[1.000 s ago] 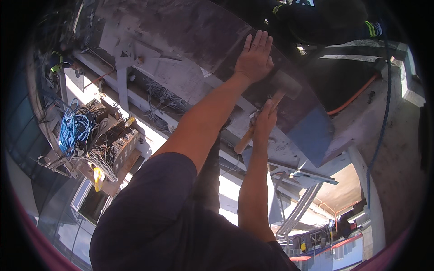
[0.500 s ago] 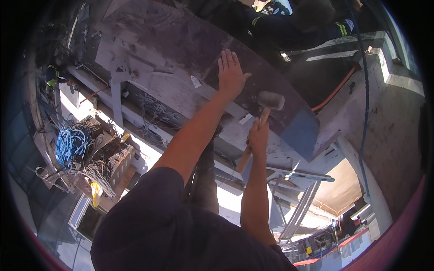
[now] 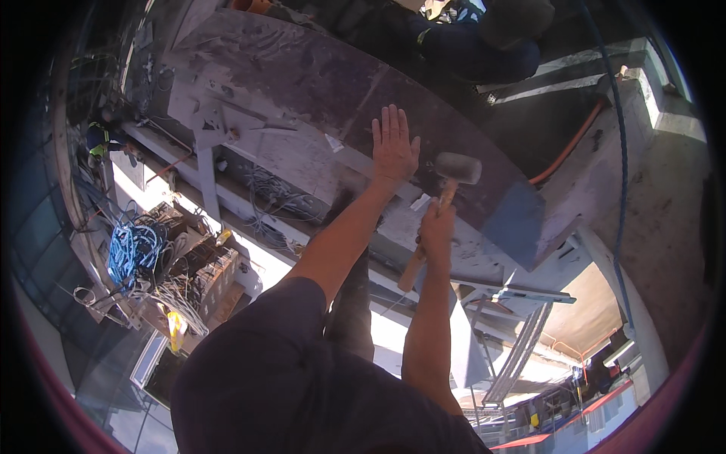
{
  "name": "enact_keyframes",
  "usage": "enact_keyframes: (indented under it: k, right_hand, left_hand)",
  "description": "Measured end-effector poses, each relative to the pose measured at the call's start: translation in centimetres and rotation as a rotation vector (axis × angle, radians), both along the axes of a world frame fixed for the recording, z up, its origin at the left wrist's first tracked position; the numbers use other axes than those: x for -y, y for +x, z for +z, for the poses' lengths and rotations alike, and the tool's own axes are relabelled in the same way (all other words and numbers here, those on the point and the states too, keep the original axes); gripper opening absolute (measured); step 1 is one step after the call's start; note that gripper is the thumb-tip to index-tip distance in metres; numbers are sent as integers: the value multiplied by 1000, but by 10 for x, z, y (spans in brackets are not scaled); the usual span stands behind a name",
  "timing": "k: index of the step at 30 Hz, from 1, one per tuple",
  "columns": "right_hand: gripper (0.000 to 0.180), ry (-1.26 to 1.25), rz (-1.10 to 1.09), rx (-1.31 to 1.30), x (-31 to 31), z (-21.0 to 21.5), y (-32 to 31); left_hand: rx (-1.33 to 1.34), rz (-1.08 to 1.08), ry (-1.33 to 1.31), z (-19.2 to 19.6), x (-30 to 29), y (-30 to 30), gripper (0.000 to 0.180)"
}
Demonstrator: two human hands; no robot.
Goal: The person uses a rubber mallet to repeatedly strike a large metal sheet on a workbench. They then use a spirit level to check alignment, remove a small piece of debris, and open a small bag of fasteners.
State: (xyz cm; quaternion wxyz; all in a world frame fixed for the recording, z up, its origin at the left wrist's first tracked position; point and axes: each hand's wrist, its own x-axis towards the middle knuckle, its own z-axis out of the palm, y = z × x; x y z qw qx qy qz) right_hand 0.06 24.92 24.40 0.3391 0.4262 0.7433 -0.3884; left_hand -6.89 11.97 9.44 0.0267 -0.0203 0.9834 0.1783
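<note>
My right hand (image 3: 436, 233) is wrapped round the wooden handle of a mallet (image 3: 458, 168), whose dark grey head points away from me. The handle's end sticks out below my fist. To the left, my left hand (image 3: 395, 150) lies flat, fingers stretched forward and thumb apart, on or just over a long dark brown panel (image 3: 446, 144). Nothing is in it. The panel runs from far left to near right, and its right end carries a bluish patch. A small white scrap (image 3: 333, 142) lies left of my left hand.
Beyond the panel crouches a person in dark clothes (image 3: 484, 53); another person (image 3: 102, 140) is at far left. A blue rope coil (image 3: 136, 251) tops a crate-like stack at left. An orange hose (image 3: 572, 147), a hanging rope (image 3: 622, 189) and a metal ladder (image 3: 518, 352) are at right.
My left hand has shifted slightly nearer and to the right over the panel. The mallet stays in my right hand, almost in place. The whole view has swung a little.
</note>
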Motion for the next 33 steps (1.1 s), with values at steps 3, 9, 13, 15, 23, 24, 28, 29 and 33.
enact_keyframes:
  k: [3,9,13,15,23,24,28,29,33]
  right_hand:
    - [45,-30,-7,-23,-4,5,-1]
    - [44,-65,-19,-66,-9,-4,7]
    - [43,-84,-67,-48,-2,12,-5]
    - [42,-71,-66,-65,0,10,-3]
    - [46,83,-21,-123,-3,-21,17]
    - [46,96,-60,-167,1,-27,24]
    - [48,2,-245,-225,6,-36,21]
    - [48,-73,-327,-253,5,-39,19]
    - [50,-199,-668,-398,-32,-1,13]
  left_hand:
    - [14,42,-29,-8,19,35,82]
    - [-99,243,-137,-14,106,-14,82]
    - [13,114,-279,-7,99,-16,82]
    - [36,-125,-259,0,82,-17,84]
    - [215,-311,-211,24,47,-91,126]
    - [308,-316,-263,33,38,-92,138]
    - [469,-295,-366,40,10,-102,155]
    - [494,-304,-410,40,8,-104,155]
    - [517,-322,-519,35,5,-110,157]
